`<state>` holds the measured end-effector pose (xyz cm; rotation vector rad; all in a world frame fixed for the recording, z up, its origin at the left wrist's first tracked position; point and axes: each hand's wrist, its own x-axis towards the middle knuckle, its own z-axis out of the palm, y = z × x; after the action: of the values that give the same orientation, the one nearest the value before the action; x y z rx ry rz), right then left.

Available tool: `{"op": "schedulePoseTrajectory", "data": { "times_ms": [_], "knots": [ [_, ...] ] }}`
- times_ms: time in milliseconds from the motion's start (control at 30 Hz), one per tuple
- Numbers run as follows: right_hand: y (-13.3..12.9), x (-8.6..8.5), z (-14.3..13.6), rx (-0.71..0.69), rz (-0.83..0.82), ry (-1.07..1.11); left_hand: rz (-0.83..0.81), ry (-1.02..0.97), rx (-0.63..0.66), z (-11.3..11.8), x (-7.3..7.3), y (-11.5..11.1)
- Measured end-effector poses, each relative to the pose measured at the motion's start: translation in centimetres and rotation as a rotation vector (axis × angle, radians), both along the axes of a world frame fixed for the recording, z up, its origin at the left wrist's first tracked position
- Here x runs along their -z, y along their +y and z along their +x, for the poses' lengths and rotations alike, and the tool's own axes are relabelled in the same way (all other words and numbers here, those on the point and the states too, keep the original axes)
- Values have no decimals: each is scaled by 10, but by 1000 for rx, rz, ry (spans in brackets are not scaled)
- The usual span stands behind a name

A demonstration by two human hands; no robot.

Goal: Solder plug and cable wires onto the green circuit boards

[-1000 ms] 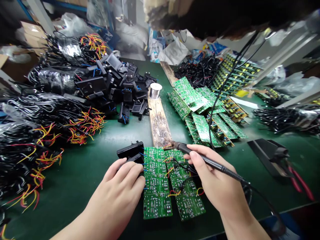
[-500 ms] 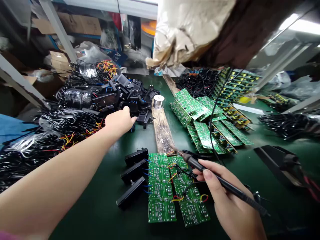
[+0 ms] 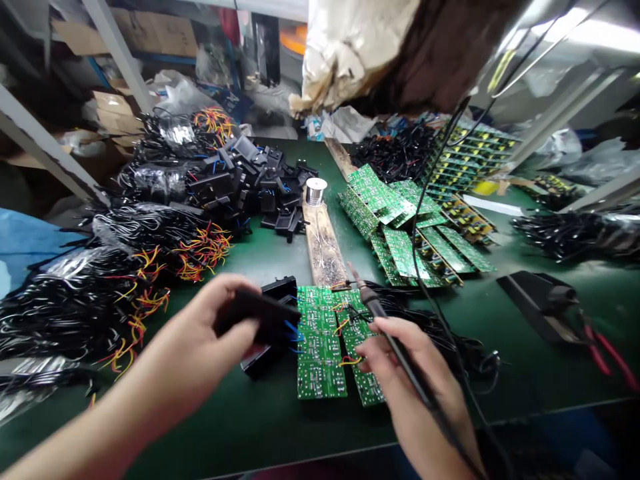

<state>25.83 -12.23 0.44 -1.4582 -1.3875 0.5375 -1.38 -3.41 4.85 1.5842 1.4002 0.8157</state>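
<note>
Green bench mat [image 3: 260, 427] amid cluttered wire bundles [image 3: 100, 293] and circuit boards [image 3: 400, 220].

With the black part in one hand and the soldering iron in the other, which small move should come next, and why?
Probably lower the black plastic part in the left hand beside the green boards: it hangs above them, while the right hand holds the soldering iron with its tip raised.

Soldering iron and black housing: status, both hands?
Left hand shut on black housing, above the green boards. Right hand shut on soldering iron, tip up by the wooden strip. Loose wires across the boards.
</note>
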Motion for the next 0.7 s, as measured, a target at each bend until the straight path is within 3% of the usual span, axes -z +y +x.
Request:
{"op": "schedulePoseTrajectory", "data": {
  "times_ms": [67,167,333,700],
  "knots": [
    [-2,3,-19,-120,33,36,-136,-110,-30,5,12,-35],
    [-5,5,-38,-233,52,50,-264,-218,-82,11,28,-55],
    [-12,3,-43,-272,73,17,-337,-295,-106,9,38,-61],
    [-17,6,-46,-259,77,-27,-281,-222,-89,16,32,-67]
  ]
}}
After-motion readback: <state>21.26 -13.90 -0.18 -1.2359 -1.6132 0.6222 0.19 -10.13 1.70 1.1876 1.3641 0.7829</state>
